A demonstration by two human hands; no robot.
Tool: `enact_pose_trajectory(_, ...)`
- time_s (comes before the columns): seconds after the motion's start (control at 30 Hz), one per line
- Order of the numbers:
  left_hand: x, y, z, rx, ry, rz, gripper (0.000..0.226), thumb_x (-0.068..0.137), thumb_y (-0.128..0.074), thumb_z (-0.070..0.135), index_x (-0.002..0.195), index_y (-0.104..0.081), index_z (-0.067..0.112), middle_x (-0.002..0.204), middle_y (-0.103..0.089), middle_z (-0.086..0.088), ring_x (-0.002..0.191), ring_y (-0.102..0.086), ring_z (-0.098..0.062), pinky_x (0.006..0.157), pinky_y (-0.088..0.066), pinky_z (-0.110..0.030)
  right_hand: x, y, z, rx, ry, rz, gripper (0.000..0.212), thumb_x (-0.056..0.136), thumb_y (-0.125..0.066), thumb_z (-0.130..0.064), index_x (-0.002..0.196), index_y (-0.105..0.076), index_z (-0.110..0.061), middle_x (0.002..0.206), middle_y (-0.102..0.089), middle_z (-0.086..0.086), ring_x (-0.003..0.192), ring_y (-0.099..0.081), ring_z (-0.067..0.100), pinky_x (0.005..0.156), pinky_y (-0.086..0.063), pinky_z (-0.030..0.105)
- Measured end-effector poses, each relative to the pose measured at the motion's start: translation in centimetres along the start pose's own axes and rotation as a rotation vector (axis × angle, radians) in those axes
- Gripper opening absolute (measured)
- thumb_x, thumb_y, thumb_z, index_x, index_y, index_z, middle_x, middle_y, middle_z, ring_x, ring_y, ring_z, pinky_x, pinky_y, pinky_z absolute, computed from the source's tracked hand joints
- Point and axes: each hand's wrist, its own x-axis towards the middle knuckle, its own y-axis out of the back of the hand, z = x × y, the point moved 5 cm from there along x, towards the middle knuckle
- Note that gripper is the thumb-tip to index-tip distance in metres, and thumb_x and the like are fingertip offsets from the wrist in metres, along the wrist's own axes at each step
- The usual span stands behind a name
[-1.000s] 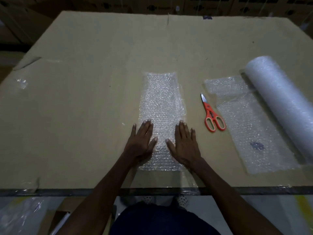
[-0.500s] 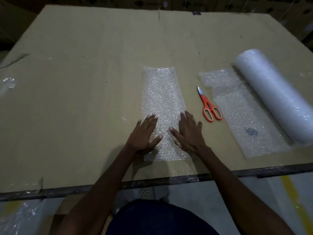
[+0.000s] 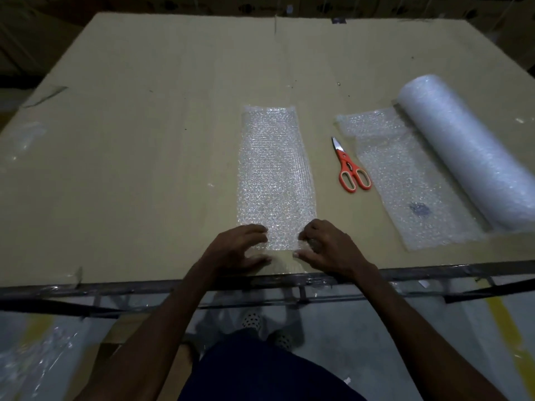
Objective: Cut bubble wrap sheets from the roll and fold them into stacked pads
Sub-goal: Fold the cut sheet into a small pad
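Since half a second ago, both hands have slid back from lying flat on the strip to its near end, and the fingers have curled. From where I watch, the left hand [image 3: 236, 250] pinches the near left corner of the folded bubble wrap strip [image 3: 275, 175] and the right hand [image 3: 324, 247] grips the near right corner, which looks slightly lifted. The strip runs straight away from the fingertips, long axis pointing to the far side, so I judge the coming fold goes forward, away from me; both hands are equally near. To the right of the right fingers lie the orange scissors [image 3: 350, 169], then the loose sheet [image 3: 405, 180] and the roll [image 3: 469, 149]. Everything sits on a cardboard-covered table [image 3: 144, 140]; the room is dim, with boxes behind.
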Motion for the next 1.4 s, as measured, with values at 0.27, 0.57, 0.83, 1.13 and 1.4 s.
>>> enact_pose_trajectory(0.27, 1.4, 1.5, 0.2, 0.020, 0.106, 0.123, 0.019, 0.089, -0.065, 0.018, 0.106, -0.074, 0.017, 0.105, -0.075, 0.002, 0.089, -0.070, -0.017, 0.070, -0.051, -0.024, 1.5, 1.7, -0.5, 0.073, -0.082, 0.070, 0.038, 0.097, -0.045, -0.047, 0.088, -0.069, -0.019, 0.088, -0.067, -0.007, 0.078, -0.062, 0.017, 0.065, -0.049, 0.036)
enact_pose_trajectory(0.57, 7.9, 6.5, -5.6, -0.560, 0.464, 0.324, 0.020, 0.084, -0.079, 0.008, 0.091, -0.072, 0.025, 0.083, -0.072, 0.011, 0.070, -0.067, -0.001, 0.068, -0.053, -0.020, 9.1, 4.1, 2.7, 0.477, -0.234, 0.081, 0.008, 0.089, -0.077, -0.022, 0.082, -0.075, -0.019, 0.077, -0.073, -0.008, 0.072, -0.068, 0.011, 0.074, -0.053, 0.036)
enact_pose_trajectory(0.83, 15.3, 8.9, -13.7, -1.034, 0.666, 0.247, 0.024, 0.083, -0.075, -0.003, 0.105, -0.069, 0.006, 0.086, -0.073, -0.006, 0.076, -0.068, -0.011, 0.069, -0.056, -0.022, 19.7, 5.9, 7.4, 0.804, -0.499, 0.127, 0.004, 0.096, -0.066, -0.001, 0.098, -0.068, -0.004, 0.078, -0.076, 0.004, 0.071, -0.070, 0.015, 0.071, -0.057, 0.030)
enact_pose_trajectory(1.13, 21.1, 7.9, -20.7, -0.883, 0.836, 0.411, 0.008, 0.084, -0.076, 0.000, 0.091, -0.074, 0.002, 0.069, -0.067, -0.002, 0.057, -0.058, -0.003, 0.057, -0.048, -0.018, 27.1, 5.3, 11.2, 0.738, -0.597, 0.221, 0.009, 0.099, -0.066, -0.011, 0.093, -0.073, -0.009, 0.078, -0.063, 0.001, 0.065, -0.056, 0.007, 0.060, -0.049, 0.020)
enact_pose_trajectory(1.4, 25.6, 7.8, -25.6, -0.656, 0.913, 0.485, 0.006, 0.085, -0.077, 0.014, 0.089, -0.078, 0.017, 0.087, -0.076, -0.001, 0.077, -0.070, -0.011, 0.072, -0.054, -0.025, 33.7, 5.1, 15.8, 0.692, -0.640, 0.239, 0.006, 0.094, -0.070, -0.001, 0.098, -0.071, -0.005, 0.079, -0.070, 0.006, 0.067, -0.063, 0.014, 0.063, -0.055, 0.029)
